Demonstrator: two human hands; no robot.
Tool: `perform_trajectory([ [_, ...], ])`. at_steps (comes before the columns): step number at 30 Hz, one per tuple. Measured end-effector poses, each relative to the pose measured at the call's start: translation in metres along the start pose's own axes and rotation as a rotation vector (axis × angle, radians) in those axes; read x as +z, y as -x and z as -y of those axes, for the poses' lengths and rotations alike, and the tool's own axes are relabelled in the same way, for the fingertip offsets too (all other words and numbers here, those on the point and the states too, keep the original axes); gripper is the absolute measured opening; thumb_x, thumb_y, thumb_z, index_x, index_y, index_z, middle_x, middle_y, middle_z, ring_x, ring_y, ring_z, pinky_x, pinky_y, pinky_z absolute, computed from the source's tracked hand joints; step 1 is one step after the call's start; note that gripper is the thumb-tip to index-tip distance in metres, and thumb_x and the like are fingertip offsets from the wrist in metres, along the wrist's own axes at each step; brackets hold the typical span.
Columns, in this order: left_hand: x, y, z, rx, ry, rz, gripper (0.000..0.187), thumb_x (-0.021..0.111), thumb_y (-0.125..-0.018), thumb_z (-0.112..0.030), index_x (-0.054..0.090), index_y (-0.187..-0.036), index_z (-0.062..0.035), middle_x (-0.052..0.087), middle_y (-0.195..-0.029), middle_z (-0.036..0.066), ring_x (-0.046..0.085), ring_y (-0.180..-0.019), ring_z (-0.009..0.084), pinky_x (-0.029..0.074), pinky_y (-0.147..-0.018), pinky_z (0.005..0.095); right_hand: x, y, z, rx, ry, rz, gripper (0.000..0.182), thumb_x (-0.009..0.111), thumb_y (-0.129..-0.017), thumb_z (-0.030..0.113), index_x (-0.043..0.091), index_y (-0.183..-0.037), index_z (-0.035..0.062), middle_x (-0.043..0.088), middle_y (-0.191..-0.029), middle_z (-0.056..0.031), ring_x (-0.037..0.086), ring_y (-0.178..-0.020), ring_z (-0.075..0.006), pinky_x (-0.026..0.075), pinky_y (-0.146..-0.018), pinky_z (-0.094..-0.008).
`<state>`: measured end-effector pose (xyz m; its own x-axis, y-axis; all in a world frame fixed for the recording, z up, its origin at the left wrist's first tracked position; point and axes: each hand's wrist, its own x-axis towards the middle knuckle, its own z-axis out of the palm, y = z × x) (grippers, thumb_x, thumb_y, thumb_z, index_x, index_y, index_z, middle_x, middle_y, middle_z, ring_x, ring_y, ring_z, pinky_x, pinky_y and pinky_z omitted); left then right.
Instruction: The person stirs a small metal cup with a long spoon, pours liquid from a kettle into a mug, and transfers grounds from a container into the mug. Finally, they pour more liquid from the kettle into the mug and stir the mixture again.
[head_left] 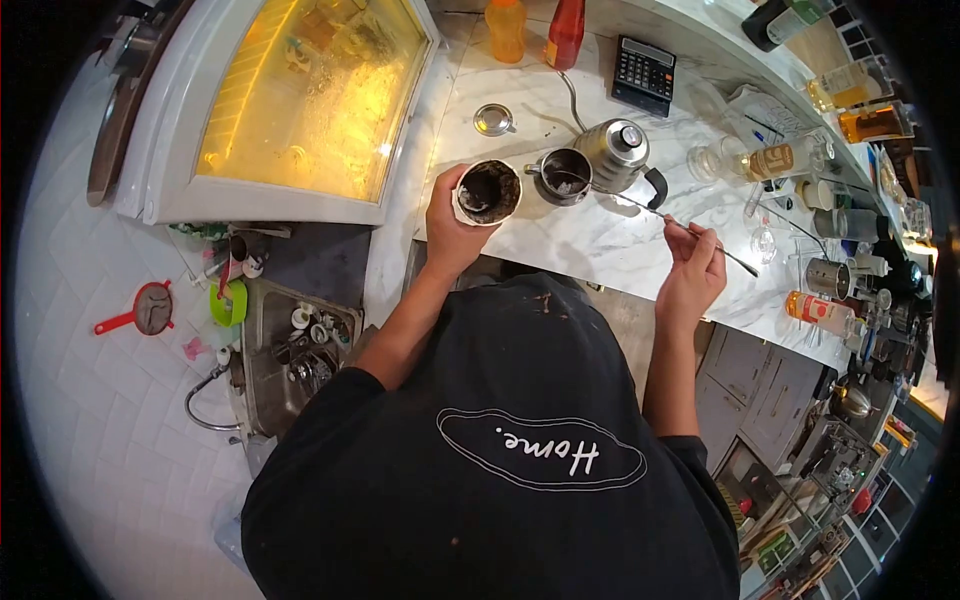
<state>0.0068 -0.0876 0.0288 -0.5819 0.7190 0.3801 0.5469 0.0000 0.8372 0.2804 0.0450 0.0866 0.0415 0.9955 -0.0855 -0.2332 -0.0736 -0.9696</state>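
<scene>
My left hand (461,222) is wrapped around a pale cup (487,192), tilted so its mouth faces me. Dark powder or grounds coat its inside walls. Between the fingertips of my right hand (694,268) is a long thin metal bar spoon (738,262), one end pointing toward the kettle, the other out to the right. A metal pitcher (562,178) stands just right of the cup, its contents dark and hard to make out. Right behind it is a steel gooseneck kettle (614,155) with a black handle. Beyond the cup lies a small round metal dish (493,120).
A lit glass-fronted cabinet (300,110) stands at the left, above a sink (295,350) with dishes. Two sauce bottles (566,35) and a calculator (644,75) are at the back of the marble counter (580,238). Glasses, jars and an orange-labelled bottle (820,311) crowd the right.
</scene>
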Motion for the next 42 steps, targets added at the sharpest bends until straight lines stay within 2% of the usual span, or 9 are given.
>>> perform_trajectory([
  [4,0.002,0.005,0.000,-0.040,0.008,-0.012,0.078,0.094,-0.070,-0.005,0.050,-0.134,-0.0034,0.066,-0.123,0.013,0.066,-0.113,0.0219,0.054,-0.098,0.0345,0.016,-0.007,-0.006,0.053,0.004,-0.046,0.031,0.046,-0.111,0.023,0.058,-0.107,-0.0052,0.074,-0.092,-0.0187,0.074,-0.095,-0.0262,0.058,-0.095,-0.0383],
  [8,0.001,0.010,-0.009,-0.064,-0.010,-0.016,0.078,0.093,-0.070,-0.004,0.050,-0.134,-0.0025,0.066,-0.123,0.013,0.066,-0.114,0.0215,0.054,-0.098,0.0343,0.014,-0.017,-0.007,0.058,0.053,-0.005,0.030,0.046,-0.111,0.021,0.058,-0.105,-0.0053,0.074,-0.091,-0.0189,0.075,-0.096,-0.0270,0.058,-0.095,-0.0376],
  [14,0.001,0.013,-0.011,-0.102,-0.043,-0.037,0.077,0.093,-0.072,-0.004,0.049,-0.134,-0.0010,0.066,-0.122,0.014,0.066,-0.115,0.0214,0.054,-0.098,0.0344,0.008,-0.030,-0.002,-0.081,0.170,0.127,0.027,0.043,-0.111,0.018,0.059,-0.105,-0.0034,0.073,-0.097,-0.0182,0.073,-0.099,-0.0253,0.058,-0.093,-0.0373],
  [20,0.012,0.011,-0.010,-0.094,-0.047,-0.047,0.077,0.093,-0.072,-0.005,0.048,-0.134,-0.0009,0.066,-0.122,0.014,0.066,-0.114,0.0218,0.054,-0.099,0.0349,0.019,-0.040,0.026,-0.225,0.238,0.247,0.028,0.042,-0.112,0.018,0.059,-0.105,-0.0037,0.073,-0.105,-0.0208,0.071,-0.089,-0.0194,0.057,-0.087,-0.0347],
  [23,0.018,0.006,-0.013,-0.093,-0.043,-0.048,0.078,0.093,-0.072,-0.006,0.047,-0.135,-0.0007,0.065,-0.123,0.014,0.066,-0.115,0.0216,0.053,-0.099,0.0349,0.022,-0.048,0.032,-0.207,0.171,0.282,0.028,0.043,-0.112,0.018,0.059,-0.105,-0.0033,0.074,-0.106,-0.0200,0.070,-0.087,-0.0183,0.056,-0.086,-0.0337],
  [30,0.034,-0.002,-0.012,-0.049,-0.021,-0.066,0.080,0.093,-0.072,-0.006,0.046,-0.136,-0.0008,0.063,-0.124,0.014,0.065,-0.115,0.0214,0.053,-0.099,0.0349,0.021,-0.061,0.014,-0.214,0.340,0.434,0.032,0.045,-0.112,0.019,0.067,-0.105,-0.0039,0.075,-0.102,-0.0109,0.069,-0.086,-0.0141,0.051,-0.081,-0.0283],
  [36,0.041,-0.007,-0.008,-0.110,0.000,-0.056,0.079,0.092,-0.072,-0.004,0.046,-0.135,-0.0005,0.063,-0.124,0.013,0.065,-0.114,0.0205,0.054,-0.098,0.0342,0.022,-0.070,0.022,-0.285,0.330,0.402,0.031,0.046,-0.111,0.018,0.068,-0.105,-0.0039,0.074,-0.101,-0.0102,0.068,-0.085,-0.0129,0.051,-0.080,-0.0274],
  [42,0.045,-0.015,-0.006,-0.098,0.020,-0.094,0.078,0.092,-0.072,-0.004,0.046,-0.135,-0.0007,0.063,-0.123,0.013,0.065,-0.114,0.0203,0.054,-0.098,0.0340,0.027,-0.076,0.033,-0.247,0.286,0.508,0.030,0.046,-0.111,0.017,0.065,-0.104,-0.0047,0.075,-0.103,-0.0121,0.069,-0.085,-0.0132,0.052,-0.080,-0.0275],
])
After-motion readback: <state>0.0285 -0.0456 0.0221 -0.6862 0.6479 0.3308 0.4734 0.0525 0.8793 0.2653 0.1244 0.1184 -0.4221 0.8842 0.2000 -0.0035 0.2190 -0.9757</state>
